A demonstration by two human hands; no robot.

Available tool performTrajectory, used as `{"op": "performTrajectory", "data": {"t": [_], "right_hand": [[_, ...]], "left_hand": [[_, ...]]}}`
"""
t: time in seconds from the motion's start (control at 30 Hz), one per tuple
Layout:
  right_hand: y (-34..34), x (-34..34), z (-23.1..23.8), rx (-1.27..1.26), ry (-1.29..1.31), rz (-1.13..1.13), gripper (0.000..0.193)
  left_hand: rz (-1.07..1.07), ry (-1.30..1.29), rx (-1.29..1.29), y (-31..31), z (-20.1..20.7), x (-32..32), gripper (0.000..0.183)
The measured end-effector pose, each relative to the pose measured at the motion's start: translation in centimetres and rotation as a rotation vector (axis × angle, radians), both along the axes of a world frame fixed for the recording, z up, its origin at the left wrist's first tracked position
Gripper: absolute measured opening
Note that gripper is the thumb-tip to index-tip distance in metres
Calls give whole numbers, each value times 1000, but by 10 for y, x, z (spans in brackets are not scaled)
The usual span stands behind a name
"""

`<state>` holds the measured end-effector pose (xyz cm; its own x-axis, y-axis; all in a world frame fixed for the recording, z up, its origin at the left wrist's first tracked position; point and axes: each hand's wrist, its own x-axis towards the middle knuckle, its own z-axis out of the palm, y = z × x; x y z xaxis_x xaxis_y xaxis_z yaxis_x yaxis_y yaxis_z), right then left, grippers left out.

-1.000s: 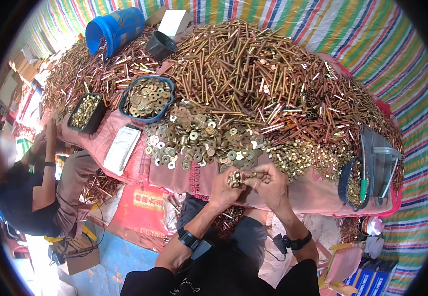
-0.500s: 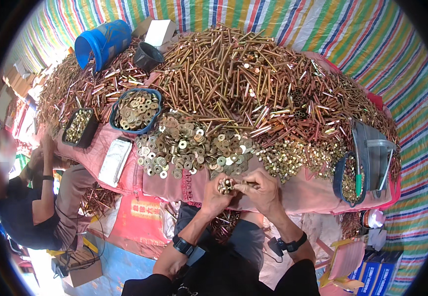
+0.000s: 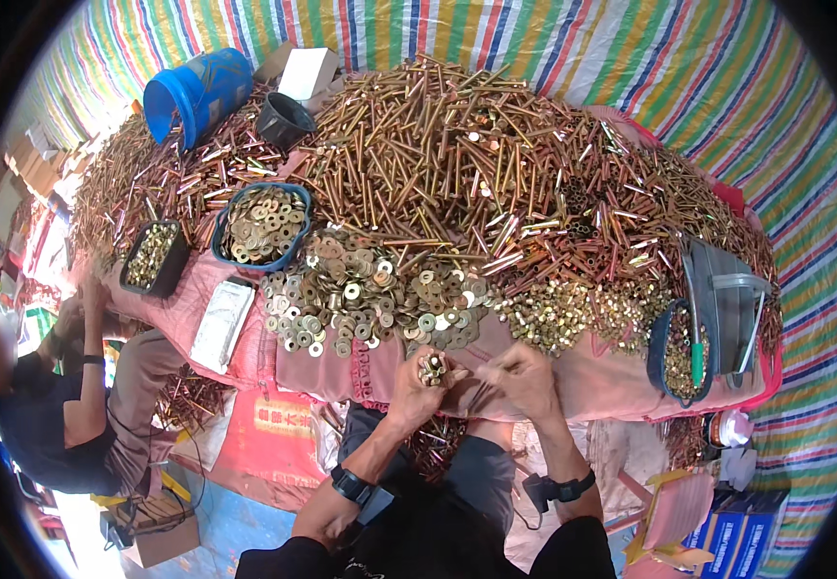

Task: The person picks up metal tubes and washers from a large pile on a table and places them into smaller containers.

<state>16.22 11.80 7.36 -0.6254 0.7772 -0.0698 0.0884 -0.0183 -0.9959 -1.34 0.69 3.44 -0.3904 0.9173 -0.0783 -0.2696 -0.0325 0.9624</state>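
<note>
My left hand [image 3: 417, 394] is closed around a small bundle of bolts [image 3: 431, 369], whose nut-capped ends point up. To its right, apart from it, my right hand [image 3: 527, 378] is smeared by motion, and I cannot make out whether its fingers hold anything. Beyond my left hand lies a heap of flat washers [image 3: 380, 289]. A spread of small brass-coloured nuts [image 3: 573, 314] lies just past my right hand. Behind both rises a large mound of long brass-coloured bolts [image 3: 438, 154]. Pink cloth [image 3: 317, 372] covers the near edge of the work surface.
A blue tub of washers [image 3: 218, 236] and a dark nut tray [image 3: 129, 278] sit left. At right, a nut bin [image 3: 658, 362] adjoins a grey container [image 3: 727, 280]. A blue bucket [image 3: 196, 92] lies at the back. Another person [image 3: 61, 415] works at far left.
My right hand has moved right, away from my left hand, and is now blurred. My left hand still grips the bolts, now with their ends turned upward.
</note>
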Motion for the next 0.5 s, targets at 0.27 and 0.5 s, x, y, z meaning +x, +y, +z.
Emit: {"op": "performTrajectory", "data": {"t": [0.27,0.5], "right_hand": [[20,-35,-21,305,-268,-41,21],[41,-74,-27,907,-365,-13,23]], "left_hand": [[36,111,7,-9,-4,-3,18],[105,105,75,-9,-10,-1,17]]}}
